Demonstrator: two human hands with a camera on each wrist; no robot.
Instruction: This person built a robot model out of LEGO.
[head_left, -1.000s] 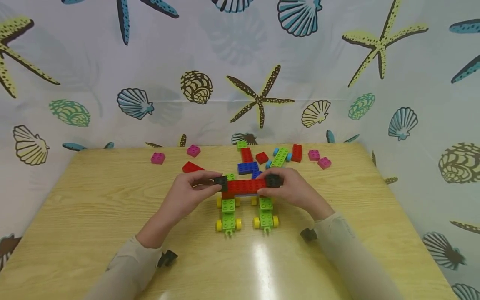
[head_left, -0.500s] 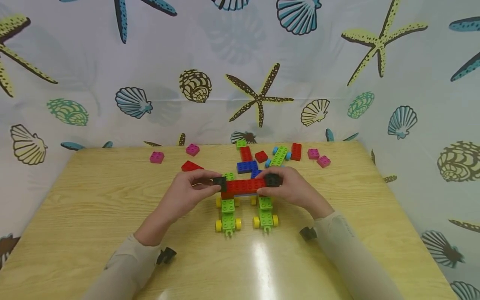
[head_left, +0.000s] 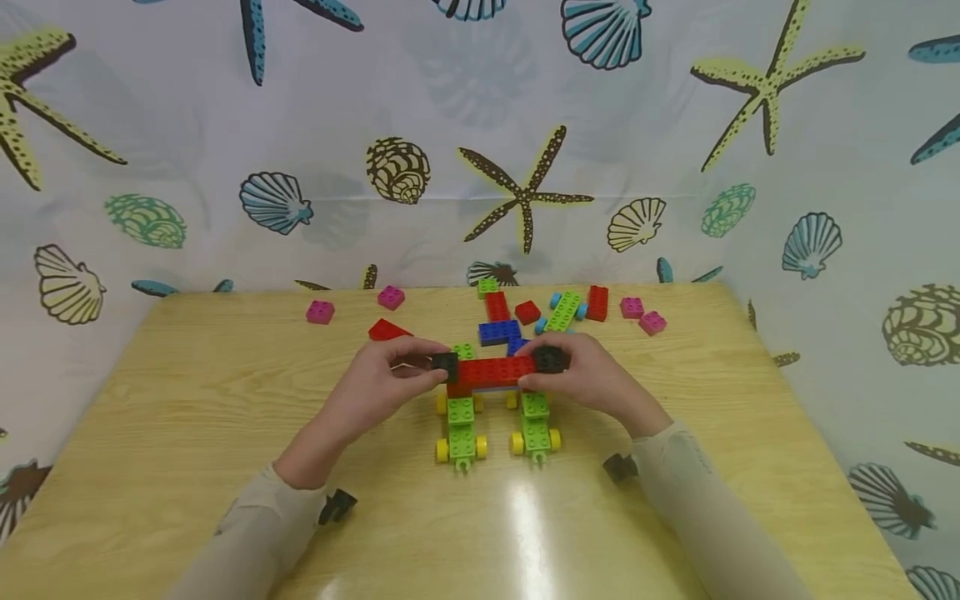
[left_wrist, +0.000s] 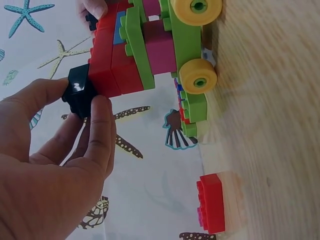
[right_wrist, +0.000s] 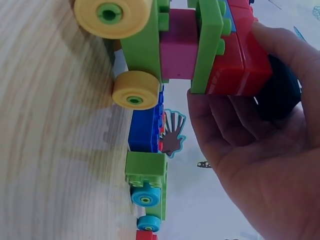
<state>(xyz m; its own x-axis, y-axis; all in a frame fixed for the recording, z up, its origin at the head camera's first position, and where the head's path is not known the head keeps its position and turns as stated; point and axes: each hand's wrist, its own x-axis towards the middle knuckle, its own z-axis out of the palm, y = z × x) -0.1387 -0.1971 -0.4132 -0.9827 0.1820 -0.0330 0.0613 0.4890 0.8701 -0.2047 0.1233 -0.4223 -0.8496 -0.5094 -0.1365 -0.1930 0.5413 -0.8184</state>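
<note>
In the head view, a toy-brick build stands on the table: a row of red bricks [head_left: 491,372] bridges two green wheeled bases, one left [head_left: 462,437] and one right [head_left: 536,433], with yellow wheels. Pink bricks [left_wrist: 161,50] and green plates sit between the bases and the red row. My left hand [head_left: 375,385] pinches a black brick [left_wrist: 79,91] at the row's left end, between thumb and fingers. At the right end my right hand [head_left: 588,379] grips another black brick [right_wrist: 280,92], thumb on the red row, fingers beneath it in the right wrist view.
Behind the build lie blue bricks [head_left: 498,332], red bricks [head_left: 597,303] and a green car base with light-blue wheels [head_left: 564,311]. Pink bricks sit at back left [head_left: 320,312] and back right [head_left: 652,322]. A shell-patterned cloth [head_left: 420,250] hangs behind the wooden table [head_left: 225,417].
</note>
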